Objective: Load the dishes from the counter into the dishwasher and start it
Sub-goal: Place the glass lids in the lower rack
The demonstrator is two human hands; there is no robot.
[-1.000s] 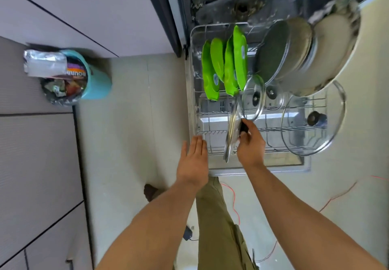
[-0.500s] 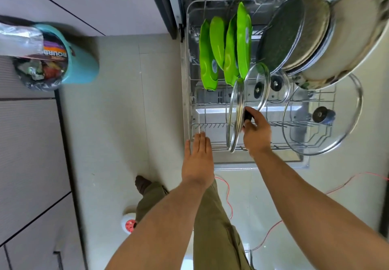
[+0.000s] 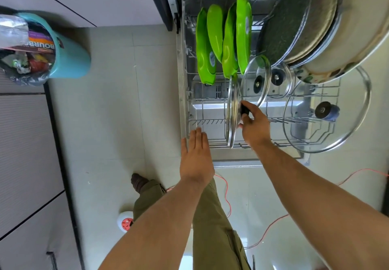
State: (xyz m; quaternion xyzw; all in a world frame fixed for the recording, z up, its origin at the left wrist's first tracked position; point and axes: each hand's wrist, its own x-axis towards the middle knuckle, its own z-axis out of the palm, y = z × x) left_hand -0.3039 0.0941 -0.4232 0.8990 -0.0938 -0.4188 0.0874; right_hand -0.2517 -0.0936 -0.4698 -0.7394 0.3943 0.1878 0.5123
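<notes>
The dishwasher's lower rack (image 3: 184, 93) is pulled out over the open door. My right hand (image 3: 254, 127) grips the black knob of a glass lid (image 3: 231, 112) that stands on edge in the rack's front tines. My left hand (image 3: 196, 154) hovers flat with straight fingers at the rack's front left corner, holding nothing. Several green plates (image 3: 223, 38) stand upright at the back left. Two smaller glass lids (image 3: 255, 80) lean behind the held one. A large glass lid (image 3: 326, 112) leans at the right. Dark pans (image 3: 294, 23) and a big pale pan (image 3: 353, 29) fill the back right.
A teal bin (image 3: 69, 53) full of rubbish stands on the tiled floor at the left, beside grey cabinet fronts (image 3: 23, 143). A thin red cable (image 3: 227, 194) runs across the floor by my legs. A white and red bottle cap (image 3: 125, 223) shows near my foot.
The view has dropped closer to the rack. My right hand has set the glass lid more upright in the front tines, keeping hold of its knob. My left hand stays flat near the rack corner.
</notes>
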